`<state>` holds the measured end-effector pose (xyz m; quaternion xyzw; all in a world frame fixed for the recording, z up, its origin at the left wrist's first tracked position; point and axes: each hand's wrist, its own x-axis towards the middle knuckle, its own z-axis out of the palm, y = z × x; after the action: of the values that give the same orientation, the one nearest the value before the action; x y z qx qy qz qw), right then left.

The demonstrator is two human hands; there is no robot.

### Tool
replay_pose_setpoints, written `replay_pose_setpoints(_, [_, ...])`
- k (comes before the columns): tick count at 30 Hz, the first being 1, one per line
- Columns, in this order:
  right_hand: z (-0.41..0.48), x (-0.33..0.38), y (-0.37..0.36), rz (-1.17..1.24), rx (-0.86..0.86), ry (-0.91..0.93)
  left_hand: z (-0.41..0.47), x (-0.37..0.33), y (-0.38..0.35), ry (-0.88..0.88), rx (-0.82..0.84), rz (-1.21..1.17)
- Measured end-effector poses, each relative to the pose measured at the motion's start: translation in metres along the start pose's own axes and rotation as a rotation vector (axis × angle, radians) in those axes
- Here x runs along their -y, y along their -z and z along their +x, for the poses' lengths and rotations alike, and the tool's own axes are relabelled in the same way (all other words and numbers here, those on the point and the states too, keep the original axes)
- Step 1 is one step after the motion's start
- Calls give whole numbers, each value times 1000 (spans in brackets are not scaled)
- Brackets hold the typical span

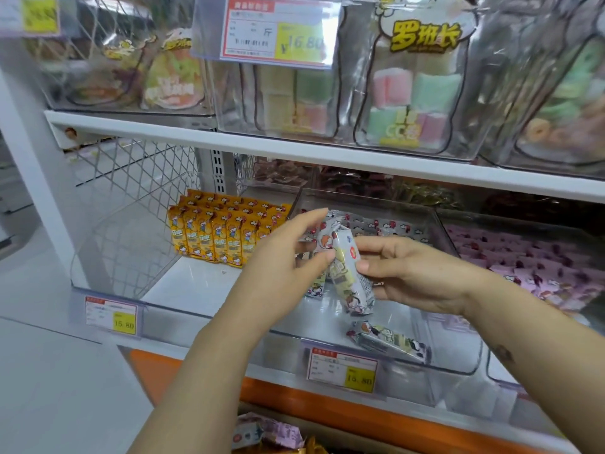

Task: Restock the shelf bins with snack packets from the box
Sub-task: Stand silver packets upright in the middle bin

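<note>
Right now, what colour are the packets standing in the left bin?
The packets are orange-yellow with cartoon figures, head view.

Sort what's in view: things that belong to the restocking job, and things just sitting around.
Job: left hand, right hand, white packets held by both, loose packet, middle bin.
Just there: yellow packets, pink packets, marshmallow bags, price tags.
</note>
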<state>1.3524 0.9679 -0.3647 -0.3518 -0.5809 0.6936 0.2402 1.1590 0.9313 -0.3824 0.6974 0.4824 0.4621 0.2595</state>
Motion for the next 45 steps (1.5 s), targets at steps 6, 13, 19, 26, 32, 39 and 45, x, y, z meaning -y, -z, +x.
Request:
replay_pose_setpoints(6, [-6,-1,-4,57,-58,53,-3,-6,-8,37,34,-286])
replay_pose_setpoints(13, [3,-34,14,-1064,-277,-237,-1,3,-17,89,-84,-119])
replay_pose_setpoints(19, [14,-53,10,-1313,-214,-447,0,9,-18,96,-73,-80])
replay_pose_setpoints(26, [5,-30,6,-891,-541,-25,6,15,-30,110,-41,23])
replay_pose_setpoints(32, [-2,-22,6,-764,-532,65,9,23,-45,183,51,-2])
replay_pose_setpoints(39, [6,-17,9,-823,-461,136,12,23,-47,207,86,-78])
replay_pose_setpoints(45, [27,-19,21,-978,-608,121,15,8,-16,4,-71,156])
